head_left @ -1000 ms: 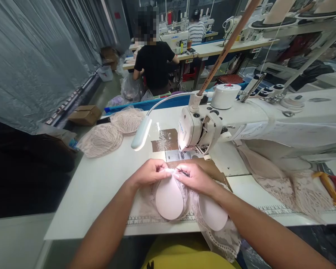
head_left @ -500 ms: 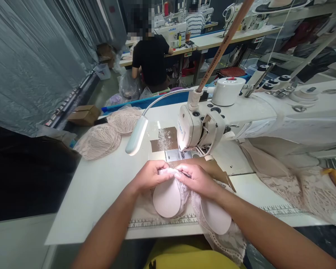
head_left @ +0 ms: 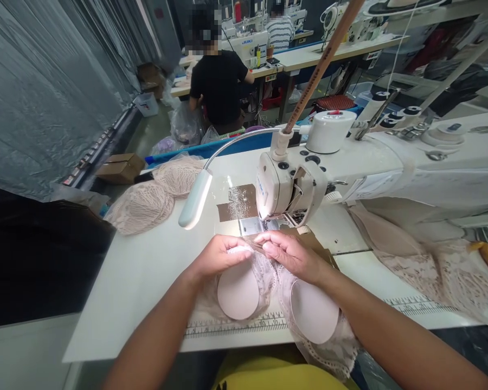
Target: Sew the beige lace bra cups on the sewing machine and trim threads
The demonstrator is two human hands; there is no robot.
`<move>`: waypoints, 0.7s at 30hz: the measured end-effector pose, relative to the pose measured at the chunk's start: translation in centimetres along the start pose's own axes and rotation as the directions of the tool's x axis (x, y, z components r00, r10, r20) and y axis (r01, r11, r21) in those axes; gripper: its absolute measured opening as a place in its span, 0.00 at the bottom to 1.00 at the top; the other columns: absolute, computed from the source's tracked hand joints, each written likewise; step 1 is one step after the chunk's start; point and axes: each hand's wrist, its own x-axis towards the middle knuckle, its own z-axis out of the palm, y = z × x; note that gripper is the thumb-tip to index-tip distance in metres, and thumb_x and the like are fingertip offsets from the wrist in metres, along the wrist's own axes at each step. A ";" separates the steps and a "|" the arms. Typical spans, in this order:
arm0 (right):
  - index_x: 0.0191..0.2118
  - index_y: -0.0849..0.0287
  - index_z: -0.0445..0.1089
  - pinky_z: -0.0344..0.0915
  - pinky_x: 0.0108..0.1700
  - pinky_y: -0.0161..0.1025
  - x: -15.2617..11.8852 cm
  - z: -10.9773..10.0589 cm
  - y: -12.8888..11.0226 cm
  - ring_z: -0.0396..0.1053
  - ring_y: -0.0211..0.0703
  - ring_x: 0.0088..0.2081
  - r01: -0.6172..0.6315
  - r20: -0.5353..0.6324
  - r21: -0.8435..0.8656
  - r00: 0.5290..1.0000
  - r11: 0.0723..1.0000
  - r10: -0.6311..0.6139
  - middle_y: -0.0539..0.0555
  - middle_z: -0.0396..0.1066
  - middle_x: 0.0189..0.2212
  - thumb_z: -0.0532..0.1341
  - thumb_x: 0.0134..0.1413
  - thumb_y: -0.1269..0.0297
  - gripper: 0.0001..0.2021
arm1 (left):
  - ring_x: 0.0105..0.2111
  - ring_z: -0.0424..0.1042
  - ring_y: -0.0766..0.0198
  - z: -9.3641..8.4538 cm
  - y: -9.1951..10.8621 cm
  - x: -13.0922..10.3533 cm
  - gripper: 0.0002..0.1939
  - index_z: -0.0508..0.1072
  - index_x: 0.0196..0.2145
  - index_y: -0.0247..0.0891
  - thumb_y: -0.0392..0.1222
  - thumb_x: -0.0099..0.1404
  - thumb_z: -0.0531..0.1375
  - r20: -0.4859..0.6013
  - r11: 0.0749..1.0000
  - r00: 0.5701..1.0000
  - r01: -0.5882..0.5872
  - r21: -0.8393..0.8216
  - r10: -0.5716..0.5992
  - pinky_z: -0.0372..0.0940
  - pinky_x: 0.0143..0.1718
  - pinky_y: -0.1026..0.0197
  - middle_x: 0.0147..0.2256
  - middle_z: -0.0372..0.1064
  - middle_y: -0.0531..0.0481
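Observation:
A pale pink lace bra (head_left: 268, 271) with two smooth cups lies on the front of the white sewing table, below the needle of the sewing machine (head_left: 270, 184). Its left cup (head_left: 238, 292) sits under my left hand (head_left: 222, 253), whose thumb and fingers pinch the upper lace edge. Close beside it, my right hand (head_left: 288, 252) is closed at the bra's top edge, above the right cup (head_left: 315, 311). A thin, darkish thing shows between its fingertips, too small to make out. The right part of the bra hangs over the table's front edge.
A lamp (head_left: 196, 199) on a bendy neck reaches over the table. Beige lace cups (head_left: 142, 206) lie at the left and more lace pieces (head_left: 435, 268) at the right. A printed ruler (head_left: 236, 327) runs along the front. A person in black (head_left: 219, 86) sits beyond.
My right hand's fingers have shifted slightly up and away from the left fingertips. The cups lie a little lower and more spread apart. The view has tilted slightly.

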 end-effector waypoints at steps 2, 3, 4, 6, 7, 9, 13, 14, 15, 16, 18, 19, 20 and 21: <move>0.43 0.60 0.68 0.61 0.31 0.36 0.0 0.0 0.0 0.63 0.37 0.29 -0.009 0.011 0.039 1.000 0.999 0.008 0.52 0.68 0.30 0.51 0.61 0.53 0.16 | 0.29 0.68 0.64 0.1 -0.2 0.0 0.14 0.78 0.31 0.33 0.49 0.55 0.65 -0.015 0.999 1.000 0.026 -0.023 -0.027 0.61 0.32 0.64 0.28 0.72 0.48; 0.43 0.60 0.68 0.61 0.31 0.36 0.0 0.0 0.0 0.64 0.37 0.29 -0.016 0.015 0.056 1.000 0.998 0.015 0.52 0.68 0.31 0.53 0.60 0.54 0.16 | 0.29 0.68 0.63 0.1 -0.2 0.0 0.14 0.78 0.30 0.32 0.49 0.55 0.66 -0.020 0.999 0.999 0.038 -0.035 -0.039 0.61 0.32 0.63 0.28 0.73 0.48; 0.44 0.60 0.68 0.61 0.31 0.35 0.1 0.1 0.1 0.64 0.37 0.29 -0.024 0.018 0.060 1.000 0.998 0.023 0.52 0.68 0.31 0.53 0.60 0.55 0.15 | 0.29 0.68 0.63 0.1 -0.3 0.0 0.15 0.78 0.30 0.32 0.49 0.54 0.66 -0.024 0.998 0.999 0.048 -0.047 -0.049 0.61 0.32 0.63 0.27 0.73 0.47; 0.44 0.60 0.69 0.61 0.31 0.36 0.1 0.1 0.1 0.64 0.37 0.29 -0.039 0.019 0.045 0.999 0.998 0.039 0.52 0.68 0.31 0.55 0.59 0.57 0.14 | 0.29 0.68 0.63 0.1 -0.4 0.0 0.15 0.78 0.29 0.32 0.49 0.53 0.67 -0.026 0.996 0.998 0.061 -0.068 -0.063 0.61 0.32 0.63 0.27 0.73 0.47; 0.44 0.60 0.69 0.61 0.32 0.36 0.1 0.2 0.1 0.64 0.38 0.30 -0.046 0.021 0.037 0.999 0.998 0.045 0.52 0.68 0.30 0.56 0.58 0.58 0.13 | 0.29 0.69 0.63 0.1 -0.4 0.0 0.15 0.78 0.29 0.31 0.49 0.53 0.68 -0.026 0.995 0.998 0.063 -0.075 -0.065 0.61 0.32 0.63 0.27 0.73 0.47; 0.43 0.59 0.70 0.62 0.33 0.36 0.0 0.3 0.0 0.65 0.38 0.31 -0.056 0.032 0.038 0.998 0.998 0.055 0.51 0.68 0.30 0.56 0.58 0.59 0.12 | 0.30 0.69 0.62 0.0 -0.4 0.1 0.15 0.79 0.30 0.32 0.48 0.52 0.68 -0.024 0.994 0.998 0.059 -0.091 -0.061 0.62 0.33 0.62 0.28 0.74 0.47; 0.43 0.57 0.70 0.64 0.37 0.38 -0.1 0.8 0.0 0.67 0.40 0.34 -0.081 0.049 0.068 0.996 0.994 0.078 0.52 0.70 0.33 0.57 0.59 0.59 0.11 | 0.33 0.71 0.60 0.1 -0.6 0.3 0.14 0.79 0.31 0.32 0.47 0.51 0.69 0.002 0.988 0.998 0.062 -0.138 -0.063 0.63 0.36 0.61 0.31 0.75 0.45; 0.43 0.56 0.70 0.64 0.37 0.38 -0.1 0.9 0.1 0.67 0.40 0.35 -0.081 0.044 0.077 0.996 0.994 0.078 0.52 0.71 0.34 0.57 0.59 0.58 0.11 | 0.32 0.70 0.61 0.2 -0.7 0.3 0.14 0.79 0.30 0.32 0.47 0.51 0.69 0.010 0.987 0.998 0.065 -0.145 -0.065 0.63 0.36 0.61 0.30 0.75 0.45; 0.43 0.56 0.71 0.64 0.38 0.39 -0.1 1.1 0.2 0.68 0.41 0.36 -0.078 0.035 0.086 0.997 0.993 0.075 0.52 0.71 0.35 0.57 0.59 0.58 0.11 | 0.31 0.69 0.62 0.2 -0.7 0.4 0.14 0.79 0.30 0.32 0.47 0.51 0.69 0.017 0.987 0.998 0.067 -0.145 -0.065 0.62 0.34 0.62 0.29 0.74 0.46; 0.43 0.56 0.71 0.64 0.38 0.39 -0.1 1.3 0.3 0.68 0.41 0.36 -0.074 0.022 0.094 0.997 0.993 0.072 0.52 0.71 0.35 0.58 0.58 0.57 0.11 | 0.30 0.68 0.63 0.3 -0.7 0.4 0.14 0.79 0.29 0.32 0.47 0.51 0.69 0.022 0.988 0.998 0.065 -0.142 -0.062 0.61 0.33 0.63 0.27 0.73 0.47; 0.41 0.56 0.72 0.64 0.38 0.39 0.0 1.7 0.4 0.68 0.41 0.36 -0.069 -0.006 0.101 0.998 0.993 0.070 0.52 0.72 0.35 0.58 0.58 0.57 0.11 | 0.27 0.65 0.66 0.4 -0.7 0.4 0.14 0.77 0.26 0.31 0.47 0.51 0.69 0.030 0.990 0.998 0.055 -0.131 -0.052 0.58 0.30 0.65 0.23 0.69 0.50; 0.40 0.57 0.72 0.64 0.37 0.38 0.0 1.8 0.3 0.68 0.41 0.35 -0.067 -0.016 0.101 0.997 0.993 0.069 0.52 0.72 0.34 0.58 0.58 0.58 0.10 | 0.25 0.63 0.68 0.4 -0.6 0.4 0.14 0.77 0.25 0.31 0.47 0.51 0.69 0.036 0.991 0.998 0.051 -0.122 -0.047 0.57 0.28 0.65 0.22 0.67 0.52; 0.38 0.57 0.72 0.64 0.37 0.38 0.0 1.9 0.3 0.68 0.41 0.35 -0.066 -0.025 0.099 0.997 0.993 0.069 0.52 0.72 0.33 0.58 0.58 0.59 0.09 | 0.24 0.61 0.69 0.4 -0.6 0.4 0.14 0.75 0.23 0.31 0.47 0.52 0.68 0.040 0.992 0.998 0.045 -0.115 -0.040 0.55 0.27 0.66 0.20 0.64 0.53; 0.37 0.58 0.72 0.64 0.37 0.38 0.0 1.9 0.2 0.68 0.41 0.34 -0.064 -0.030 0.096 0.997 0.993 0.067 0.52 0.72 0.32 0.58 0.58 0.60 0.09 | 0.23 0.58 0.70 0.4 -0.5 0.4 0.15 0.74 0.21 0.31 0.47 0.52 0.68 0.045 0.994 0.998 0.040 -0.106 -0.035 0.54 0.26 0.66 0.20 0.62 0.54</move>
